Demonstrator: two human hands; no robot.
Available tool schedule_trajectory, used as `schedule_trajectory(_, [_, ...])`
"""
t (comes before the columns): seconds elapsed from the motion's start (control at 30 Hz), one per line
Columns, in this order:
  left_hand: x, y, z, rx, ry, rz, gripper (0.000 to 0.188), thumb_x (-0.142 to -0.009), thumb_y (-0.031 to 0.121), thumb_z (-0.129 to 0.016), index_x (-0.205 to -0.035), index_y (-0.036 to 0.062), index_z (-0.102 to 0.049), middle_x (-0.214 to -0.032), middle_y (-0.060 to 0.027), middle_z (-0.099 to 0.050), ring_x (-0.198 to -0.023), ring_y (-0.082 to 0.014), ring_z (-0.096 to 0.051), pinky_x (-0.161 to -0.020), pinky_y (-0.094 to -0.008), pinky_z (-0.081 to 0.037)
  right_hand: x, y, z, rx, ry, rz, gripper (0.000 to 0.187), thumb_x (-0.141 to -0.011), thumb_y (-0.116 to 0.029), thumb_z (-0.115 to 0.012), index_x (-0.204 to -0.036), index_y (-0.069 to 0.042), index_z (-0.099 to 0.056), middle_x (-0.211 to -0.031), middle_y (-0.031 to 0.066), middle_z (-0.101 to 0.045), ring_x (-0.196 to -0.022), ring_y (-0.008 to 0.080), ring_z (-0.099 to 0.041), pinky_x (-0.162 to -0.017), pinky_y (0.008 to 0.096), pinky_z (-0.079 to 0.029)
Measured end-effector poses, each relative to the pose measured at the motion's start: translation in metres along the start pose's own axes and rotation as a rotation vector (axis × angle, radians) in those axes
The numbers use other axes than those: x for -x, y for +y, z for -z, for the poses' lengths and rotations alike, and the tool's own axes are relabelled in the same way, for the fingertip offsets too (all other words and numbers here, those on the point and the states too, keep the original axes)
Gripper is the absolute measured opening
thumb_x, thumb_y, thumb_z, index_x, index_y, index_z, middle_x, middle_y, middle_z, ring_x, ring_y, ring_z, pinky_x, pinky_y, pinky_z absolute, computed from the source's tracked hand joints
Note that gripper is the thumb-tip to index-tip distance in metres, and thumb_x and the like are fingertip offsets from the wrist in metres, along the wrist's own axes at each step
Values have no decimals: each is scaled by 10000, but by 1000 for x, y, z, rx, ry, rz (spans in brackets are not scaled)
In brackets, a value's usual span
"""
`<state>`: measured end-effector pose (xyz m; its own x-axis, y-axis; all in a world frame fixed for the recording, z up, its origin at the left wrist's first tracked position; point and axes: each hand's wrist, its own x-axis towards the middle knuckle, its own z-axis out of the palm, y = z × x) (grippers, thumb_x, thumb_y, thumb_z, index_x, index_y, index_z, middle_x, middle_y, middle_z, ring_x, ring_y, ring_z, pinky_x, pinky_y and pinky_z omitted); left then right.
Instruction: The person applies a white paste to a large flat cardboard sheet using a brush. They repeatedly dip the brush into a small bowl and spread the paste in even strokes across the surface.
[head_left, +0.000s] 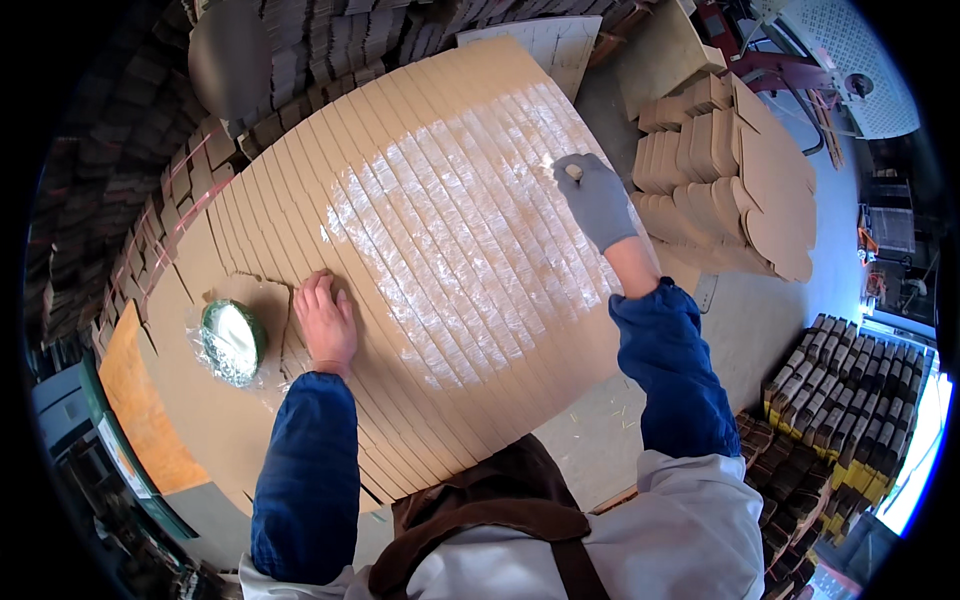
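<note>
Across the worktable, a fanned row of overlapping brown cardboard blanks (440,250) is spread from the near left to the far right, each blank showing only a narrow strip. A wide band of wet white glue (470,210) is seen brushed over those strips through the middle; the outer edges are left bare and dry. Gluing appears to be the step in hand, and well advanced. The gloved right hand (597,200) is closed around a small applicator, little of which shows, at the far end of the band. The bare left hand (325,320) is pressed flat and open on the blanks, holding nothing, just beside a green glue bowl (230,340). Even coverage of the remaining dry strips would be called for next. Stacks of folded cartons (720,170) are piled to the right.
</note>
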<state>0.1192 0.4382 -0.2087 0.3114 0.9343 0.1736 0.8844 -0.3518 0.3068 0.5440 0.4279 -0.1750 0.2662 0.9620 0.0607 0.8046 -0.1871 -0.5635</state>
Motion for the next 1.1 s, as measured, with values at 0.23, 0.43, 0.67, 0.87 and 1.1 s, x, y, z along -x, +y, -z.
schedule_trajectory(0.23, [-1,-1,-1,31,-41,26,339,-880,85,-590,-1205,27,-513,-1296,-126,-520,-1251,-357,-439,-1118,-489,-297,-50,7,-4,124,9,0,180,-942,-272,-564,-1012,-129,-647,-1040,177,-620,-935,393,-631,-810,488,-506])
schedule_trajectory(0.43, [-6,5,0,39,-45,39,346,-866,68,-599,-1197,28,-510,-1287,-127,-523,-1247,-349,-451,-1117,-500,-297,-112,5,-19,224,-64,42,271,-958,-299,-527,-1038,-64,-637,-1045,209,-624,-948,414,-623,-838,495,-507])
schedule_trajectory(0.67, [-4,-1,-4,25,-16,11,344,-867,85,-608,-1193,34,-509,-1277,-129,-526,-1243,-335,-461,-1113,-524,-295,-140,-6,-27,226,-76,85,322,-952,-339,-513,-999,-53,-654,-1012,222,-656,-963,408,-631,-828,489,-516])
schedule_trajectory(0.87, [-5,-2,-1,15,-20,23,344,-866,77,-603,-1195,29,-511,-1280,-136,-524,-1239,-348,-456,-1109,-517,-299,-138,-18,-31,218,-146,45,330,-944,-356,-512,-1063,-92,-670,-1044,212,-660,-978,406,-634,-847,478,-515])
schedule_trajectory(1.1, [-3,-2,-1,29,-10,-10,345,-864,49,-585,-1198,10,-507,-1272,-153,-526,-1211,-378,-466,-1086,-509,-321,-165,-32,-9,69,-263,108,348,-919,-363,-509,-998,-69,-678,-1030,235,-664,-963,436,-614,-852,472,-501])
